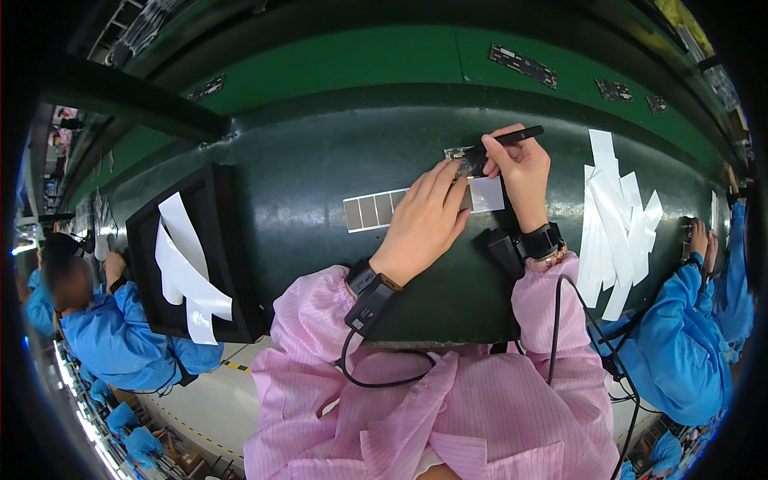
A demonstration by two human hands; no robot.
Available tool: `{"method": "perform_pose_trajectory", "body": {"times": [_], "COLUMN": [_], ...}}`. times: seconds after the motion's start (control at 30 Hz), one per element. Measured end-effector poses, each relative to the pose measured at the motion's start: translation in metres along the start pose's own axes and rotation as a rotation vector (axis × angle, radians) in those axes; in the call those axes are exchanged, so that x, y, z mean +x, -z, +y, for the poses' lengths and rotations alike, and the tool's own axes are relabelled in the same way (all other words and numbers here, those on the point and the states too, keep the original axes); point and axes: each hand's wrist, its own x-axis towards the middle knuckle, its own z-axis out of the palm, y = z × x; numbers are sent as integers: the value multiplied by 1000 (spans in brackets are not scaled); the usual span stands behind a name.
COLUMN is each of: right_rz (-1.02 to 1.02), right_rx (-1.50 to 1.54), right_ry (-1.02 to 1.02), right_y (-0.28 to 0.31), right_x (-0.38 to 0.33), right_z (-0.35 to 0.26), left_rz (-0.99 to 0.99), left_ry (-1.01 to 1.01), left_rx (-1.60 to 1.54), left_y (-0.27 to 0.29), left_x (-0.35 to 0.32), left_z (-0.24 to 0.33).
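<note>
A small dark circuit board (474, 163) lies on the dark green worktop, partly covered by my fingers. My left hand (424, 220) rests palm down with its fingers stretched out, the tips touching the board's near left side. In my right hand (518, 168) is a slim black pen-shaped tool (524, 135), pinched between thumb and fingers; its working end is hard to make out over the board. A white label strip with grey squares (376, 210) runs beneath my left hand, and its pale end shows right of the fingers.
A black tray (248, 264) holding curled white strips (186, 244) stands at left. Loose white strips (614, 232) are piled at right. Beyond the worktop, a green belt (384, 64) carries several circuit boards (522, 66). Cables hang from my wrists. People in blue work on both sides.
</note>
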Motion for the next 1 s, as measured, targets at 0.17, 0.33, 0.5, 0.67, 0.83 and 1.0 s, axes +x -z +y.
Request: {"method": "perform_pose_trajectory", "body": {"times": [0.17,0.33,0.5,0.67,0.83,1.0], "right_rz": [-7,5,15,28,41,38], "right_rx": [10,24,53,28,37,18], "right_ry": [-15,11,12,14,7,4], "right_y": [-4,-6,-8,-8,-8,-8], "right_x": [-1,-2,-3,-4,-4,-3], "right_z": [3,0,2,4,2,3], "left_rz": [-20,-23,-19,-27,-30,-35], "left_ry": [0,-4,-3,12,19,18], "left_rx": [16,17,4,-15,-7,-1], "left_y": [0,0,0,0,0,-2], "left_x": [0,1,0,1,0,0], "left_z": [-1,0,-1,0,0,-1]}}
